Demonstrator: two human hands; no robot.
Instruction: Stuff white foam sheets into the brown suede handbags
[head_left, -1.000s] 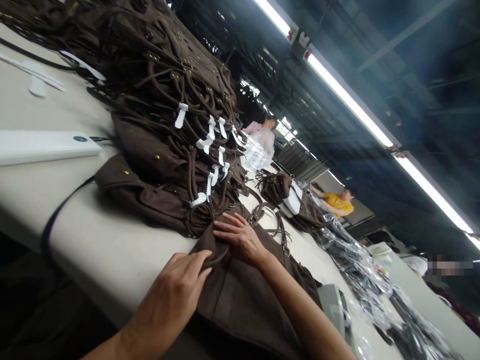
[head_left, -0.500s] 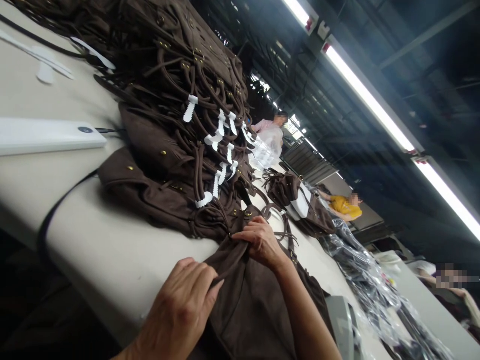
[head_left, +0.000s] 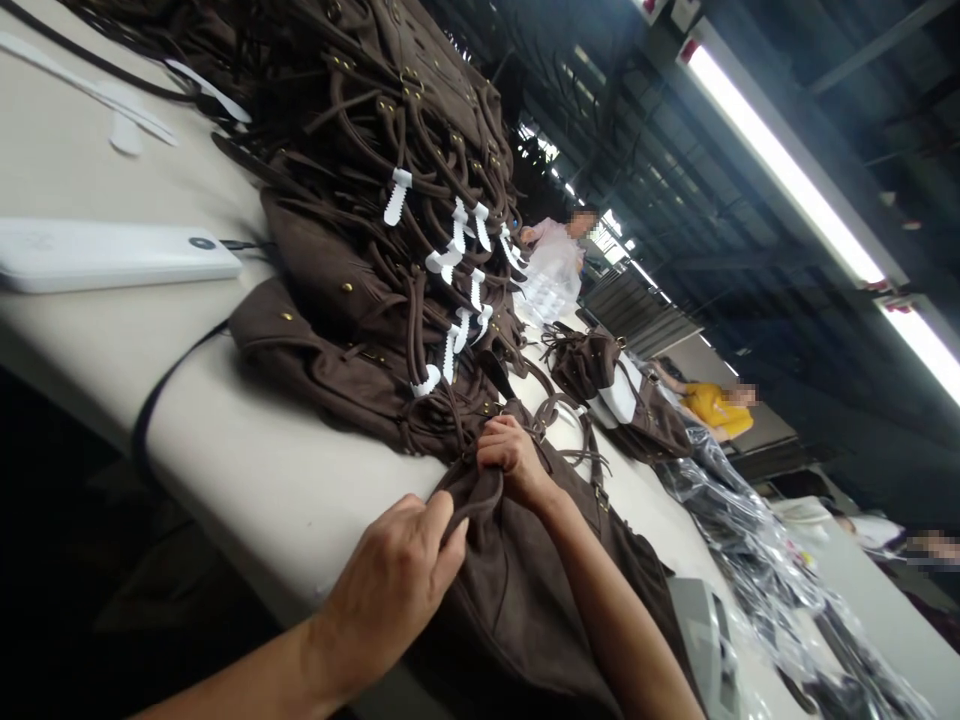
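A dark brown bag (head_left: pixel 525 600) lies at the near edge of the table, partly under my arms. My left hand (head_left: pixel 397 570) pinches its edge between thumb and fingers. Farther up the same edge, my right hand (head_left: pixel 514 455) is closed on the bag, with the cloth bunched into a fold between the two hands. Just beyond my right hand rests a pile of similar brown bags (head_left: pixel 315 370), with cords, brass eyelets and white toothed tags (head_left: pixel 397 195) on their handles.
A white flat device (head_left: pixel 120 255) with a dark cable lies on the pale table (head_left: pixel 300 500), near white strips (head_left: pixel 124 130). Right are another brown bag (head_left: pixel 619 395), a grey device (head_left: pixel 701 630) and plastic-wrapped goods (head_left: pixel 750 540). Co-workers, one in yellow (head_left: pixel 716 408), are farther back.
My right hand has closed more tightly and gathered the bag's edge into a thicker fold. My left hand keeps its pinch. The whole view has shifted slightly.
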